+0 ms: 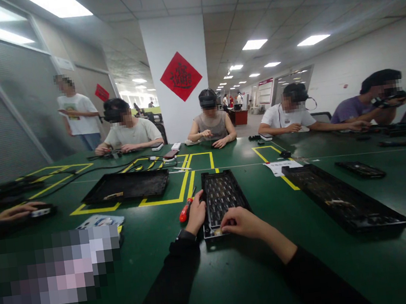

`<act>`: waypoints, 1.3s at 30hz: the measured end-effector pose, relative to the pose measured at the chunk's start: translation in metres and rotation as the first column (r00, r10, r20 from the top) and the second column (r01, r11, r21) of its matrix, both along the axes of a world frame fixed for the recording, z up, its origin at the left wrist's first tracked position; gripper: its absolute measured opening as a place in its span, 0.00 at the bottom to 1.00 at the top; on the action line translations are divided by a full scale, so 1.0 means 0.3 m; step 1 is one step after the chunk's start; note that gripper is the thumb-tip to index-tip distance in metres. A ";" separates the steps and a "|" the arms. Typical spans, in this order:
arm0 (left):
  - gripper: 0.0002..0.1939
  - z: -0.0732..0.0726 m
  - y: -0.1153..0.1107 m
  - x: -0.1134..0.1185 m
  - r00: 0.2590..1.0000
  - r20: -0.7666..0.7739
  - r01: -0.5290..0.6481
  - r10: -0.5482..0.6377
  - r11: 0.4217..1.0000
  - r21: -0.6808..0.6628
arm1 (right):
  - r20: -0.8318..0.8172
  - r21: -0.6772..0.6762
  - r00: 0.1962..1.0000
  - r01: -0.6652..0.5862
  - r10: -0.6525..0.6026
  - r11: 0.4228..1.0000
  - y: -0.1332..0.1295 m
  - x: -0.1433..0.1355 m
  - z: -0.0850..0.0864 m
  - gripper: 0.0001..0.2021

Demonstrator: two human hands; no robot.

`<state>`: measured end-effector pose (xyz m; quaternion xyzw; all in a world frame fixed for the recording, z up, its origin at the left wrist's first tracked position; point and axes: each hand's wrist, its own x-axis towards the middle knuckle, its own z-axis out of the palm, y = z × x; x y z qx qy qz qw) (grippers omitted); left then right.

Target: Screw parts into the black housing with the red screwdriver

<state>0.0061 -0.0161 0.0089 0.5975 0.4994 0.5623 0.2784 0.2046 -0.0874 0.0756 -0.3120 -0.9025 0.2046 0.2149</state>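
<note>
- Panel [225, 193]: black, rows of slots, flat on the green table [238, 290] straight in front of the person, long side running away.
- Left hand [196, 213]: at the panel's left edge, touching it; cannot tell if the fingers clamp it (far side of the hand hidden). Dark band [185, 235] on that wrist.
- Right hand [240, 220]: over the panel's near end, fingers curled, tips low beside a small pale bit [217, 231]. Cannot tell if they are clamped on it (too small).
- Screwdriver [185, 212]: red handle, on the table just left of the left hand, untouched.
- Left tray [129, 184]: black, shallow, past the screwdriver, small piece inside.
- Right tray [345, 199]: long, black, set at a slant, pale strip inside; paper [281, 167] by its far end.
- Small case [360, 169]: dark, beyond the right tray.
- Yellow tape [166, 200]: outlines on the table, partly under the left tray.
- Co-worker's hand [21, 211]: far left, on a dark device [43, 211] (not the person's own).
- Across the table: four seated people, headgear on; another stands behind, left.
</note>
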 end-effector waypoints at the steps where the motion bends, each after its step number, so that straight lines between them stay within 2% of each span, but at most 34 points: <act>1: 0.28 0.000 0.000 0.000 1.000 -0.003 -0.002 0.002 1.000 0.001 | -0.002 -0.004 1.000 0.001 -0.001 1.000 0.001 0.000 -0.001 0.09; 21: 0.28 -0.001 0.000 -0.003 1.000 0.004 -0.010 0.010 1.000 -0.008 | 0.009 0.016 1.000 -0.006 0.006 1.000 -0.008 -0.004 0.009 0.09; 29: 0.27 0.014 -0.012 0.002 1.000 0.013 -0.012 0.012 1.000 -0.013 | -0.011 0.004 1.000 0.004 -0.004 1.000 -0.004 -0.004 -0.001 0.09; 39: 0.28 0.007 -0.007 0.000 1.000 0.006 -0.002 0.002 1.000 -0.001 | -0.039 0.014 0.999 -0.014 0.014 1.000 -0.012 -0.002 0.017 0.09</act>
